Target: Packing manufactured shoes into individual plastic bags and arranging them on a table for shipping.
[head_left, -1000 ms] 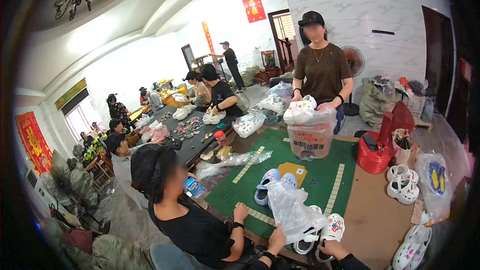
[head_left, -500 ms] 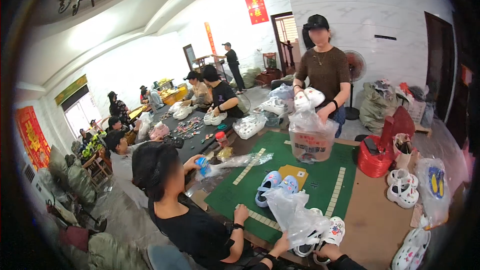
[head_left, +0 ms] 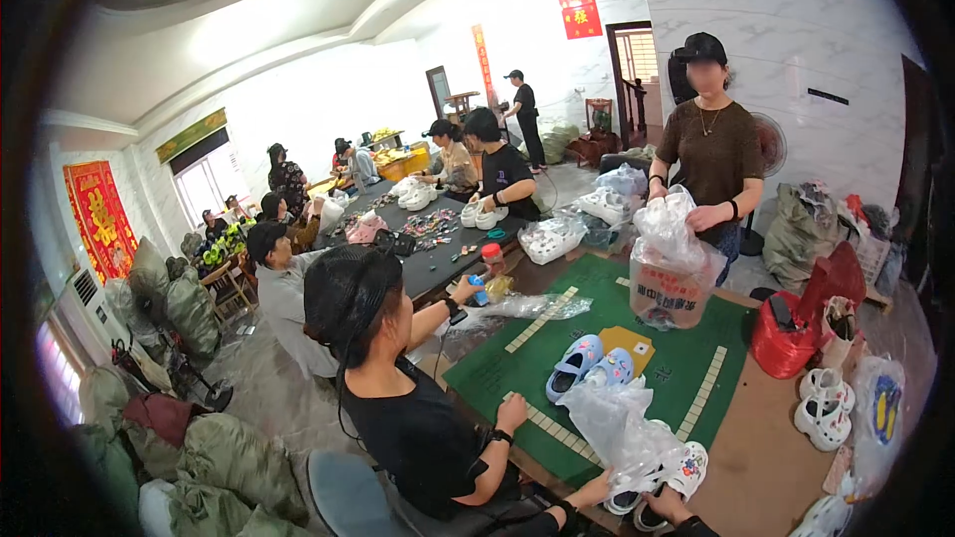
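At the table's near edge, my left hand (head_left: 594, 488) is closed on the rim of a clear plastic bag (head_left: 622, 428). My right hand (head_left: 667, 506) is closed around the heel of a white clog (head_left: 688, 469) decorated with colourful charms. A second white clog lies partly hidden under the bag, just left of the first. Beyond the bag rests a pair of light blue clogs (head_left: 575, 368) with charms, partly overlapped by the plastic.
A co-worker in black (head_left: 418, 428) sits close on my left, holding a blue object. Across the green mat (head_left: 686, 338), another person stands over a clear bag-lined bucket (head_left: 674, 288). White clogs (head_left: 824, 408) and a red container (head_left: 781, 338) occupy the right side.
My view has swung left, so the scene sits further right. The standing person's white clog has gone down into clear plastic at the bucket. My hands keep hold of the bag and clog.
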`<state>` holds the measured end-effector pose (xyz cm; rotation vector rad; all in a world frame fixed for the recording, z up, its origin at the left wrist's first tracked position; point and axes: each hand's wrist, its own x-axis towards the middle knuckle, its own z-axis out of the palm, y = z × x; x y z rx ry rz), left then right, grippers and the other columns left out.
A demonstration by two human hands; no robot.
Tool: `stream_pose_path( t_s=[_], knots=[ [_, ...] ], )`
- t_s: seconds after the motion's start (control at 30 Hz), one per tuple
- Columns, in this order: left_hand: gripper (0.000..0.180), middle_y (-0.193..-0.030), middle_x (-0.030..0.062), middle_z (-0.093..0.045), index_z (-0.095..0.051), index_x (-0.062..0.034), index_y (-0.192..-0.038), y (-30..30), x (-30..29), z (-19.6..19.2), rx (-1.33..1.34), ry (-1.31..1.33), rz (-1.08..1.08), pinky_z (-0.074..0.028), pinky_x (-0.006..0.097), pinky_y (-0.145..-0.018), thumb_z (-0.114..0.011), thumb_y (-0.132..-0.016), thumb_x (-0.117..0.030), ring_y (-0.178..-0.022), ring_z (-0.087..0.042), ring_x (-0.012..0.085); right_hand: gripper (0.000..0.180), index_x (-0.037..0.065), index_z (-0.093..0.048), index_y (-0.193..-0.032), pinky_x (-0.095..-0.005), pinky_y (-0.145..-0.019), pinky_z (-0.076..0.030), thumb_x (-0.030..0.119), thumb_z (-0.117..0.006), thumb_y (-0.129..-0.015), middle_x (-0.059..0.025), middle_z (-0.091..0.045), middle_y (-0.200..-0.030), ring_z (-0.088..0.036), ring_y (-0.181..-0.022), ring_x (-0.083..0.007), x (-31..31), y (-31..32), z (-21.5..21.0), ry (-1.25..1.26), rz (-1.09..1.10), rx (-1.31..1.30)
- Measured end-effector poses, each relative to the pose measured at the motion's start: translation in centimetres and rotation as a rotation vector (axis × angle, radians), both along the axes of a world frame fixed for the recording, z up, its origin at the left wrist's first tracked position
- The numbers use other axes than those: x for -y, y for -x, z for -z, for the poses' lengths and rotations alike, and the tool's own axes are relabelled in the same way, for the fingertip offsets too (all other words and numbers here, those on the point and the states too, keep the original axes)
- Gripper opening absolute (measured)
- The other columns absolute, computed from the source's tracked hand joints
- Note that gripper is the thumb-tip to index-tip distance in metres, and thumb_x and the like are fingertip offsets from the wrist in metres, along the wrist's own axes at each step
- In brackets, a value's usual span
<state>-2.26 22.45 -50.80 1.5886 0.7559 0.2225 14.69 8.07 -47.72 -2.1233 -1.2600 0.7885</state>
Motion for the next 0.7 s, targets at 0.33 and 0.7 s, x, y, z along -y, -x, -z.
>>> stream_pose_path(
  t_s=[0.33,0.7],
  knots=[
    [0.060,-0.128,0.0149,-0.038,-0.023,-0.0022,-0.133,1.4,0.4,-3.6,-0.013,0.124,0.228,-0.028,0.028,-0.097,-0.051,-0.081,-0.011,-0.117,-0.035,0.0214,0.062,-0.005,-0.043,-0.115,-0.0359,-0.094,-0.034,0.033,-0.061,-0.070,-0.0254,-0.047,-0.116,-0.044,-0.110,-0.0361,-0.8,0.5,3.0,0.060,0.170,0.061],
    [0.044,-0.111,0.0232,-0.048,-0.039,0.0010,-0.119,0.3,0.3,0.6,-0.134,-0.266,0.414,-0.039,0.040,-0.083,-0.051,-0.081,-0.018,-0.097,-0.049,0.0365,0.031,0.002,-0.061,-0.085,-0.0415,-0.063,-0.047,0.027,-0.059,-0.067,-0.0197,-0.061,-0.076,-0.058,-0.072,-0.0365,-0.1,-0.4,3.3,-0.209,0.289,0.290]
  ],
)
